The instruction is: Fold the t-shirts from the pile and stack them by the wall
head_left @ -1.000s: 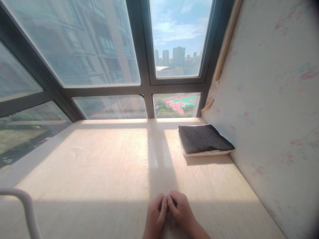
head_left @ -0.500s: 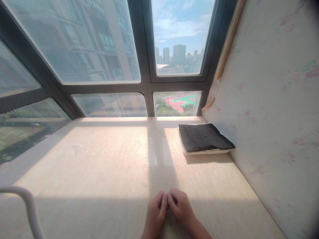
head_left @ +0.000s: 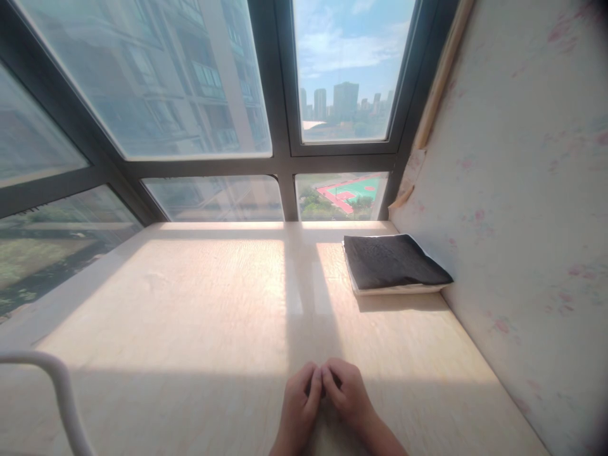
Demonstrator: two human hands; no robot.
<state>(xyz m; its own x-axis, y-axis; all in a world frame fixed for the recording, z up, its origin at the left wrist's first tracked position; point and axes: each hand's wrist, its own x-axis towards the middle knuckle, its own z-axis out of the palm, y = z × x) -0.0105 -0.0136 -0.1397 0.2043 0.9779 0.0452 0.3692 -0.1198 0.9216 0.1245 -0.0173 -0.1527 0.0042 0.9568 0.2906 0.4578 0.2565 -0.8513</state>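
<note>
My left hand (head_left: 301, 400) and my right hand (head_left: 348, 394) rest close together over the pale tabletop (head_left: 190, 316), low in the view near its middle. Both are closed, with fingers curled inward and the thumbs and knuckles touching between them. Nothing shows in either hand, though the curled fingers hide the palms. Beyond my right hand, toward the wall, lies a dark-covered stack of paper or a book (head_left: 394, 261) with white edges, flat on the surface.
A curved white tube (head_left: 61, 386) rises at the lower left. Dark window frames (head_left: 204, 168) stand along the back edge. The flowered wall (head_left: 513, 221) closes off the right side, with a torn strip of trim (head_left: 403, 190) at the corner.
The whole scene has shifted slightly to the right as the view turned a little. My hands keep the same pose.
</note>
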